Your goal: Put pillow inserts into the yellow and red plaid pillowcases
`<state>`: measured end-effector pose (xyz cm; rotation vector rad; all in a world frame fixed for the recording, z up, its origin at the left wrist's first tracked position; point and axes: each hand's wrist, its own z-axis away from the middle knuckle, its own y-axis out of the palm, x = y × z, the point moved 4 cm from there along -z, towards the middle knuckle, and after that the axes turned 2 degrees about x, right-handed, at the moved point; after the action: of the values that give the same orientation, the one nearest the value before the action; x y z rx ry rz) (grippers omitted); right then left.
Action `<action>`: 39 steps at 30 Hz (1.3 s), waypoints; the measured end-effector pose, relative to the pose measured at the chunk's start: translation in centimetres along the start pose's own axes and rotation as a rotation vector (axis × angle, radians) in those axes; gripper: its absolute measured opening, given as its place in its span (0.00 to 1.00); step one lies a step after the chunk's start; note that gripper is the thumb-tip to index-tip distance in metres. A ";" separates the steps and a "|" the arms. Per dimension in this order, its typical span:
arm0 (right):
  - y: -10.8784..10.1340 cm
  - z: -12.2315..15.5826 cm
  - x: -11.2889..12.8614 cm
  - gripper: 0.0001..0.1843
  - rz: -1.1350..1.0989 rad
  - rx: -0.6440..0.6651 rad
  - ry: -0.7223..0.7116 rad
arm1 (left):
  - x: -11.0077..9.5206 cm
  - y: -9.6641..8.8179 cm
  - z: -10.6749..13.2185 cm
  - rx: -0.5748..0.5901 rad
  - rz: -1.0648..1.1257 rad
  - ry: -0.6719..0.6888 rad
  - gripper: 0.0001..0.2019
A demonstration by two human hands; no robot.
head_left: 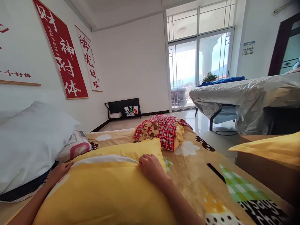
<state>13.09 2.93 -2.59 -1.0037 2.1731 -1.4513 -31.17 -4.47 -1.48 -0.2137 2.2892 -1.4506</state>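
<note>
Yellow pillow, under right grip, against left grip

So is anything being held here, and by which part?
A yellow pillow, apparently: right hand at the right end of its opening, left hand at the left edge. Grips are partly hidden.

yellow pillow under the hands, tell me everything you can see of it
The yellow pillow looks plump, in smooth, lightly creased cloth. Across it runs a long gap in the cover, showing a white strip, probably the inner pillow. It lies on the patterned bedding, its near end cut off by the frame. The left hand rests at its left edge, the right hand by the gap's right end.
</note>
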 end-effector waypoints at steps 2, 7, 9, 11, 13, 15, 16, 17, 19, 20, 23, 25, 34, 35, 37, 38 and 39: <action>0.7 0.0 -0.2 0.12 -0.015 0.031 0.016 | -0.9 0.2 0.3 0.034 0.100 -0.053 0.18; 1.0 -0.1 -0.7 0.14 -0.058 0.042 0.084 | -14.9 -6.3 6.0 0.019 0.287 0.360 0.18; 1.0 0.0 -0.7 0.14 -0.054 0.055 0.086 | -22.0 -7.5 9.0 0.257 0.201 0.686 0.14; 1.1 0.1 -0.6 0.14 -0.035 0.072 0.077 | -26.9 -6.8 10.7 0.347 0.094 0.854 0.11; 1.1 0.4 -0.6 0.14 -0.020 0.100 0.076 | -29.4 -3.9 11.2 0.377 0.062 0.943 0.09; 0.9 0.7 -0.7 0.14 -0.017 0.137 0.095 | -30.0 0.4 11.0 0.419 0.119 0.979 0.07; 0.8 0.8 -0.8 0.14 -0.022 0.158 0.103 | -29.8 2.6 10.8 0.435 0.167 0.969 0.07; 0.7 1.0 -1.0 0.14 -0.029 0.176 0.112 | -29.5 4.5 10.5 0.423 0.225 0.930 0.06; 0.5 1.2 -1.2 0.14 -0.046 0.199 0.128 | -28.7 7.1 10.2 0.343 0.304 0.828 0.06; 0.4 1.3 -1.2 0.13 -0.053 0.207 0.135 | -28.3 7.6 10.2 0.286 0.316 0.773 0.07; 0.3 1.2 -1.2 0.12 -0.063 0.193 0.160 | -27.7 7.4 10.7 0.195 0.246 0.668 0.08; 0.5 1.1 -1.1 0.13 -0.074 0.180 0.155 | -27.6 6.8 10.8 0.239 0.198 0.643 0.09; 2.0 0.9 -0.5 0.13 -0.199 0.202 0.052 | -28.1 7.7 11.7 0.221 0.261 0.826 0.06; 2.0 0.9 -0.5 0.13 -0.210 0.190 0.042 | -28.2 7.7 11.9 0.169 0.260 0.861 0.06; 2.1 0.9 -0.7 0.11 -0.222 0.175 0.052 | -28.2 7.6 12.3 0.067 0.250 0.926 0.05; 2.0 0.9 -0.9 0.11 -0.223 0.170 0.065 | -28.2 7.4 12.5 0.025 0.246 0.953 0.05; 1.8 1.0 -1.1 0.11 -0.223 0.165 0.076 | -28.2 7.3 12.6 -0.009 0.240 0.976 0.05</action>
<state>13.79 3.49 -4.72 -1.1777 2.0035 -1.7634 0.28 -1.95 -5.10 0.9358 2.8751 -1.6102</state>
